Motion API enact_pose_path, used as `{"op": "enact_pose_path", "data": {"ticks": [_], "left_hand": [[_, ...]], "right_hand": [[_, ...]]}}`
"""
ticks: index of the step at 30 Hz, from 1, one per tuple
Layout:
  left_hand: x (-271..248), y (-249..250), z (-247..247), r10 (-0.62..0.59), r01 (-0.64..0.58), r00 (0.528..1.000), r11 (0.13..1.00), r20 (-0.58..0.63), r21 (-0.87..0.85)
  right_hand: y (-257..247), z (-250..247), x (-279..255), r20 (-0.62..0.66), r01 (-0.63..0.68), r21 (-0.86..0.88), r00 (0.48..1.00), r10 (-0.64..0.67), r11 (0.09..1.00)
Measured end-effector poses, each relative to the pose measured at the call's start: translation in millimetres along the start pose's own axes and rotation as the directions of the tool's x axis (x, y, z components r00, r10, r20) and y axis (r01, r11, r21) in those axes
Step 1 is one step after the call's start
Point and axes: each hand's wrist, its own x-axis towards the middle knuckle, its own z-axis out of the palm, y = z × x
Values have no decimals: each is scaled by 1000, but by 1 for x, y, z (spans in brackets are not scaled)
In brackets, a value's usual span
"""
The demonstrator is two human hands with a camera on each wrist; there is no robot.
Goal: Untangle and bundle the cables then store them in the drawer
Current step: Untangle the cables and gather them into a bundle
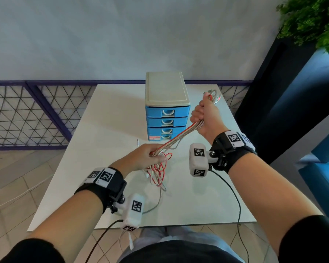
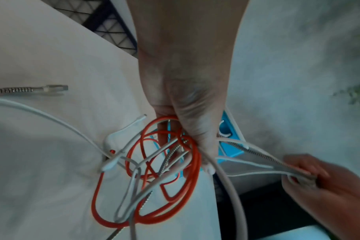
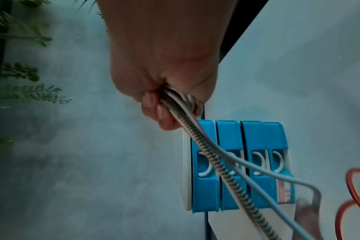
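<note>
Right grip [image 1: 205,114] fisted round cables [image 1: 176,138]; left grip [image 1: 148,155] pinched them lower, tangle dangling beneath. Light, limp, likely snag-prone; best held near the connectors.

White square table [image 1: 110,118], set on a tiled floor [image 1: 17,179]. On it: a small drawer unit [image 1: 166,105] with a beige top and blue drawers, toward the far edge; loose red, white and braided cables [image 1: 159,177] trailing near the middle.
</note>
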Motion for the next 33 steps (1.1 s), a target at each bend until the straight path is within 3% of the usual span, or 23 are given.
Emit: {"op": "enact_pose_path", "data": {"ticks": [3, 8, 12, 16, 18, 22, 24, 26, 28, 31, 33], "left_hand": [[-2, 1, -6, -10, -3, 998, 980, -67, -200], [-9, -8, -19, -63, -19, 985, 885, -160, -466], [-9, -9, -28, -85, -2, 985, 865, -150, -502], [-7, 8, -31, -150, 83, 988, 738, -44, -670], [-3, 10, -28, -183, 144, 983, 756, 4, -638], [8, 10, -17, -178, 205, 978, 918, 109, -340], [10, 11, -13, -140, 148, 989, 957, 51, -250], [11, 10, -14, -77, 39, 987, 965, -140, -260], [13, 9, -19, -54, -81, 957, 893, -285, -442], [15, 18, -29, -35, -233, 931, 710, -364, -664], [14, 29, -36, 9, -267, 922, 739, -387, -619]], "right_hand": [[-7, 4, -1, -91, 89, -62, 991, -94, 994], [-19, 12, -1, -119, 218, -149, 964, -236, 965], [-25, 16, -3, -62, 236, -117, 968, -244, 965], [-25, 27, -8, 12, 261, -101, 965, -261, 960], [-22, 32, -11, 75, 253, -72, 966, -248, 965], [-11, 37, -16, 186, 231, -84, 959, -213, 969], [-10, 36, -17, 230, 235, -133, 952, -200, 963], [-11, 32, -18, 285, 256, -259, 942, -180, 931], [-11, 27, -20, 345, 294, -434, 927, -144, 852], [-5, 21, -22, 390, 337, -635, 916, -88, 695], [-1, 18, -21, 386, 343, -714, 920, -66, 610]]}}
